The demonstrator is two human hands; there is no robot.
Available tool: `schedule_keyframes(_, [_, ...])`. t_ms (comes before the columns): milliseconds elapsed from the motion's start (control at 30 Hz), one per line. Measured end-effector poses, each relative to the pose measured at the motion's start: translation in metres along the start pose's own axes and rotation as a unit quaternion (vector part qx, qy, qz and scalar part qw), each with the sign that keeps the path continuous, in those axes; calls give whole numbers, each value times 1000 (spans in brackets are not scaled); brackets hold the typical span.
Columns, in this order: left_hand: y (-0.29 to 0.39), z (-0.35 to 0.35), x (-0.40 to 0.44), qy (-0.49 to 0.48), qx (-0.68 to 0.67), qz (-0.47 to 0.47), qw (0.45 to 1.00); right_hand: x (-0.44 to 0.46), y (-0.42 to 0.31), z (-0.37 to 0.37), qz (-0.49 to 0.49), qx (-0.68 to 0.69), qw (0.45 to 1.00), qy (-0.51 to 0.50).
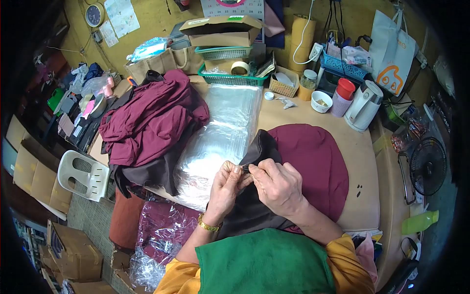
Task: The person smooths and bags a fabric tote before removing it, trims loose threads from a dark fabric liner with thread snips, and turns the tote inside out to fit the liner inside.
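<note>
The left hand (226, 183) and the right hand (276, 183) meet in front of the chest, thumbs and fingers of both pinched close together at the tips, the right one's knuckles raised and its back showing, with both wrists bare-skinned and both forearms angling inward from the elbows.
</note>
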State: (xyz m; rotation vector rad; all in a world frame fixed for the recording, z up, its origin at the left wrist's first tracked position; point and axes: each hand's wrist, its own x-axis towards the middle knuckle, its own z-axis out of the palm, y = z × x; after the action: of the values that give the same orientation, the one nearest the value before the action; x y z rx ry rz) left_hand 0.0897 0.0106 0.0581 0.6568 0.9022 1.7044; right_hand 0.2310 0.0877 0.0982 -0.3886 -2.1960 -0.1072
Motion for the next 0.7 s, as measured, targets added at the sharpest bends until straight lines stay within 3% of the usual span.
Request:
schedule_keyframes(467, [3, -5, 1, -4, 17, -12, 1000, 3, -3, -8, 10, 1, 1000, -9])
schedule_keyframes(700, [1, 4, -3, -25, 39, 38, 998, 2, -5, -10, 24, 1, 999, -41])
